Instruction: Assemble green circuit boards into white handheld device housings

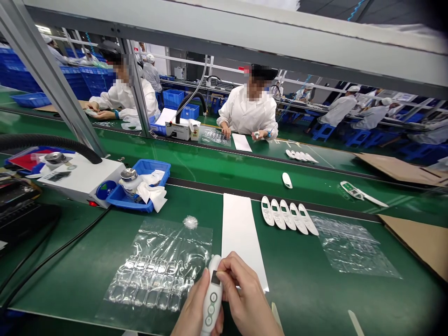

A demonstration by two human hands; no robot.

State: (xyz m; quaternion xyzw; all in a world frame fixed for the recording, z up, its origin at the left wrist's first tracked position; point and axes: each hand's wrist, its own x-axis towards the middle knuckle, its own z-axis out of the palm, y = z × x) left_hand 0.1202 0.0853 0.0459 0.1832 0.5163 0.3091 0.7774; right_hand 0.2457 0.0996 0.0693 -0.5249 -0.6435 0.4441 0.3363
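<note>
My left hand grips a white oval device shell with a small dark display window and round green buttons, held upright at the bottom centre. My right hand has its fingertips pinched at the display window near the shell's top. Under the hands lies a white paper strip. To the left lies a clear plastic sheet of small transparent pieces. A row of several white shells lies face up beyond the strip.
A blue tray with a bottle and white cloths sits beside a white machine with a black hose. Another clear sheet, cardboard and loose shells on the conveyor lie right. Two workers in white coats sit opposite.
</note>
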